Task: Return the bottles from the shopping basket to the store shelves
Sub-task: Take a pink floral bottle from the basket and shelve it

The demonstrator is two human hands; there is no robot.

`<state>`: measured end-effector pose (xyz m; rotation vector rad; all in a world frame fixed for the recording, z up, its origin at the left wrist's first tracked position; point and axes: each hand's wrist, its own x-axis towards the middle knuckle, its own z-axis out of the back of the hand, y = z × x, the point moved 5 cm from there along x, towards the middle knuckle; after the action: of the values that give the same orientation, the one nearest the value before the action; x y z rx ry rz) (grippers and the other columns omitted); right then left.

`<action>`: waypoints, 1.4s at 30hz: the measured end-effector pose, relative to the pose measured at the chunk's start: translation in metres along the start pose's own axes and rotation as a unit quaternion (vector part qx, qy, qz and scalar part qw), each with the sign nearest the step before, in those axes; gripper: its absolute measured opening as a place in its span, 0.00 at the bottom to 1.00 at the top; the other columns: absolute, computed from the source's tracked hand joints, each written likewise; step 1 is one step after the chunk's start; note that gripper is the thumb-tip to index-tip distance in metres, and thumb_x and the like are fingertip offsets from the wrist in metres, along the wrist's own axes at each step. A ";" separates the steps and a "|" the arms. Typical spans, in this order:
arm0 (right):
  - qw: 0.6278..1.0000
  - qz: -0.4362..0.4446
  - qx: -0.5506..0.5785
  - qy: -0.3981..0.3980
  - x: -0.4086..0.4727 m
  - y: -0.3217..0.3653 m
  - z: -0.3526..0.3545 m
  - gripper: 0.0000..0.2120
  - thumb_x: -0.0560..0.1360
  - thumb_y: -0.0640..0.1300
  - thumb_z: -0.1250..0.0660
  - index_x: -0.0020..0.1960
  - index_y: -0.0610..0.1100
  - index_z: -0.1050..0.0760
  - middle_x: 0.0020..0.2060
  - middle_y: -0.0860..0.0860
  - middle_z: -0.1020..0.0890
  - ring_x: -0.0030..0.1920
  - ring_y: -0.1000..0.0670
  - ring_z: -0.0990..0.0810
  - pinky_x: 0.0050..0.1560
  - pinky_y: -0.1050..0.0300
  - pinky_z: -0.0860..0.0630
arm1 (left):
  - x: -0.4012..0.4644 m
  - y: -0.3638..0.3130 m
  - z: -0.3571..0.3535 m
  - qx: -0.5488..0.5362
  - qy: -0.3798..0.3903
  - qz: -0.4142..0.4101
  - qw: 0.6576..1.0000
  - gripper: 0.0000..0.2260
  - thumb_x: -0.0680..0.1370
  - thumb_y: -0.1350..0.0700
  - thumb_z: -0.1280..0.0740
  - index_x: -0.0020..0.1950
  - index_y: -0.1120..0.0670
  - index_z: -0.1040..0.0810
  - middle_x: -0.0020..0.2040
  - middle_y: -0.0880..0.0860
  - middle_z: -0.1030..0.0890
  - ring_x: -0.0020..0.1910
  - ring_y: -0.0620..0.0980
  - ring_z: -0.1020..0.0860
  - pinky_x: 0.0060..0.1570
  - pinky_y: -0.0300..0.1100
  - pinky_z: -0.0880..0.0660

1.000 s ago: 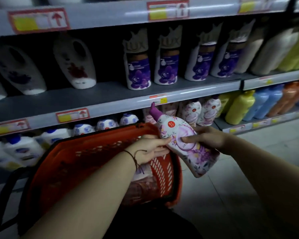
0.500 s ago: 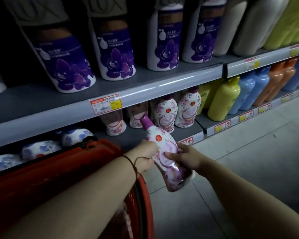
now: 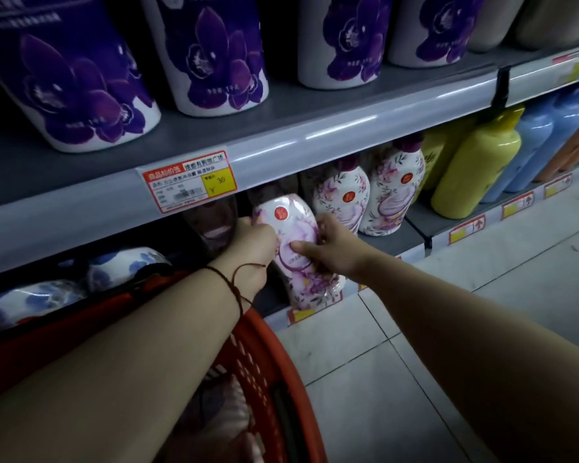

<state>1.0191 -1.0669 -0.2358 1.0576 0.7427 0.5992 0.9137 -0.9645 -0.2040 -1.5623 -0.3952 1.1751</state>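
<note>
Both hands, left hand [image 3: 253, 240] and right hand [image 3: 328, 248], clamped on floral bottle [image 3: 290, 228], tilted at lower shelf [image 3: 390, 242] edge. Risk: knocks neighbouring floral bottles [image 3: 341, 192] over.

The floral bottle [image 3: 293, 242], earlier held out over the floor beside the basket, is now carried in to the lower shelf [image 3: 391, 242], its neck tucked beneath the shelf above. It is gripped closer to the shelf by both the left hand [image 3: 251, 242] and right hand [image 3: 331, 248].
</note>
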 end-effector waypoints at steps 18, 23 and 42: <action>0.976 0.038 -0.042 -0.211 0.007 0.006 -0.015 0.24 0.69 0.38 0.25 0.58 0.42 0.36 0.46 0.44 0.21 0.46 0.46 0.22 0.44 0.54 0.28 | -0.003 -0.017 -0.003 0.050 -0.015 -0.103 0.993 0.16 0.75 0.68 0.42 0.61 0.60 0.25 0.57 0.59 0.21 0.57 0.58 0.22 0.62 0.54 0.26; 0.964 0.028 -0.107 -0.241 0.007 0.008 -0.014 0.23 0.71 0.39 0.28 0.63 0.42 0.31 0.58 0.42 0.25 0.56 0.43 0.26 0.50 0.58 0.31 | -0.006 -0.017 -0.003 0.030 0.016 -0.095 0.995 0.19 0.69 0.65 0.38 0.60 0.59 0.24 0.56 0.58 0.20 0.56 0.57 0.22 0.61 0.54 0.25; 0.886 0.307 -0.320 -0.137 -0.145 0.155 -0.101 0.18 0.71 0.44 0.39 0.58 0.36 0.26 0.52 0.37 0.22 0.53 0.35 0.25 0.54 0.47 0.30 | -0.166 -0.030 0.189 0.552 -0.106 -0.345 0.752 0.13 0.73 0.45 0.37 0.53 0.49 0.21 0.51 0.50 0.19 0.54 0.54 0.22 0.52 0.46 0.24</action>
<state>0.8374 -1.0618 -0.0868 0.7111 -0.0840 1.1177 0.6908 -0.9757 -0.0844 -0.1745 -0.2793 0.7109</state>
